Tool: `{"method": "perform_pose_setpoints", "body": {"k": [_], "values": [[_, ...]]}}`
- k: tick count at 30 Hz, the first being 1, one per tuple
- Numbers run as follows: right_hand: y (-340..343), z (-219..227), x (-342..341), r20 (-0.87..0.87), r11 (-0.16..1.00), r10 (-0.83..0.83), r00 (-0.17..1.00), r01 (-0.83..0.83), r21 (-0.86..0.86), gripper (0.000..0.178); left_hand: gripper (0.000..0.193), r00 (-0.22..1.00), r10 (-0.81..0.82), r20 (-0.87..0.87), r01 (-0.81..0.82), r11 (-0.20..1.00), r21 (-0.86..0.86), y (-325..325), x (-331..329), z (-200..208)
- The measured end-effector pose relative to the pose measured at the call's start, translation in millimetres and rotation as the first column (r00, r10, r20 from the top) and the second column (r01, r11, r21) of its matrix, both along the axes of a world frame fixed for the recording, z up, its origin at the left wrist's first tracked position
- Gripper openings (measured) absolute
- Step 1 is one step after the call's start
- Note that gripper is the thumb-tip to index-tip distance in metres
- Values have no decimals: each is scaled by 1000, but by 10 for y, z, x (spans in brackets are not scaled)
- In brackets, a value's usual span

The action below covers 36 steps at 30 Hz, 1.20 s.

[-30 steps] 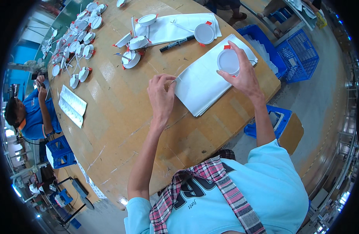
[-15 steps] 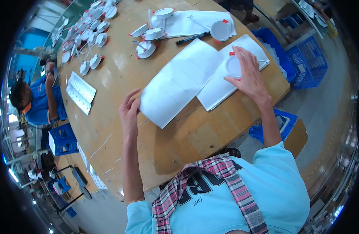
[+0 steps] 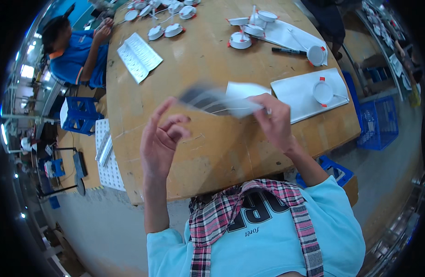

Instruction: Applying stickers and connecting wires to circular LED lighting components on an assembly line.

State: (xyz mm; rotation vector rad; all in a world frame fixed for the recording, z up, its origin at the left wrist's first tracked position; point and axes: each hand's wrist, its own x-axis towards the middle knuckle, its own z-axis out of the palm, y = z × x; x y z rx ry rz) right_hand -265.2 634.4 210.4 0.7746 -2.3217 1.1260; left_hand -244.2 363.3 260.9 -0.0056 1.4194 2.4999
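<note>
A bent white paper sheet, smeared by motion, hangs above the table between my hands, its darker face partly turned up. My right hand pinches its right end. By its left end, my left hand is raised with fingers apart and curled, holding nothing; whether a fingertip touches the paper I cannot tell. To the right of my right hand, a round white downlight with red clips lies on a stack of white paper. Another white piece of paper shows partly behind the moving sheet.
More downlights stand at the back, beside a black marker and white paper. A creased printed sheet lies at left. A person in blue sits at the table's left edge. Blue crates stand at right.
My right hand has left the downlight and now grips the sheet. My left hand has released the sheet's edge. The sheet is lifted and turned; the head view has shifted.
</note>
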Motion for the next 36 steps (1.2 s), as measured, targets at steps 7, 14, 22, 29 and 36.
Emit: {"method": "perform_pose_setpoints", "body": {"k": [7,14,22,29,36], "values": [[-497,158,165,579,520,347,737,363,-773,19,48,945,53,-324,-207,861,-464,68,200,-129],[-604,-176,398,709,539,533,462,461,-705,17,23,994,-46,-100,-25,793,-608,-274,194,-492],[-582,-372,408,758,601,500,418,463,-652,22,23,995,-103,10,91,827,-555,-346,89,-654],[-314,-437,171,771,728,367,520,355,-586,37,21,993,-103,53,113,753,-648,-487,-28,-669],[-262,126,-285,50,984,-39,998,30,173,70,23,920,-390,21,259,569,-781,-789,-322,-655]]}}
